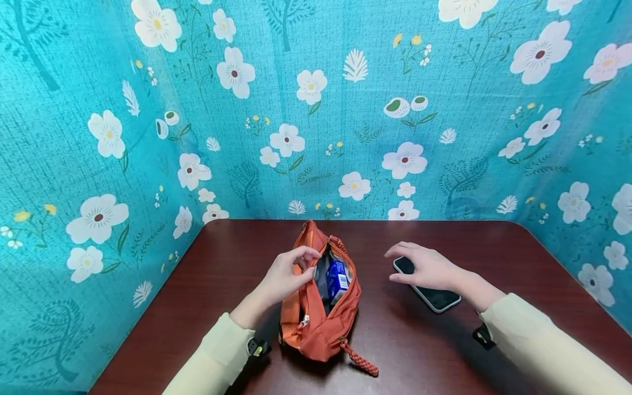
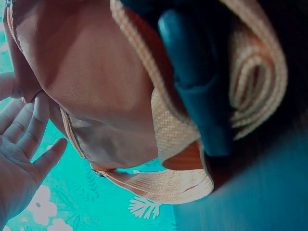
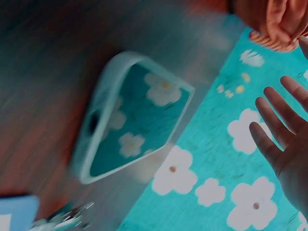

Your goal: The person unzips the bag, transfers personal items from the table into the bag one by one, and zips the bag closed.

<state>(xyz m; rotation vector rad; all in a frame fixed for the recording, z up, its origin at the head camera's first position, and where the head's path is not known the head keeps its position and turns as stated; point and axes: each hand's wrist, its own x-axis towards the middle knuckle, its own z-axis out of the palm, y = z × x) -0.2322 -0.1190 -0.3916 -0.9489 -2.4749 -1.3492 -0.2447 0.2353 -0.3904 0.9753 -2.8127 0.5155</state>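
An orange-red zippered pouch (image 1: 329,329) lies with its mouth unzipped on the dark table, a braided pull hanging from its near end. A blue box (image 1: 337,281) with a white label sits inside. My left hand (image 1: 287,274) holds the left rim of the pouch's opening with curled fingers; its fingertips (image 2: 41,108) meet the fabric edge in the left wrist view. To the right lies a smartphone (image 1: 439,299) in a pale case, screen up. Over it hovers my right hand (image 1: 428,267), fingers and thumb spread, holding nothing. The right wrist view shows that hand apart from the phone (image 3: 139,115).
The dark reddish table (image 1: 227,247) has rounded far corners. Behind it and at both sides hangs a turquoise flowered cloth (image 1: 321,137). A blue-and-white flat item (image 3: 18,211) and a blurred shiny object (image 3: 65,219) appear low in the right wrist view.
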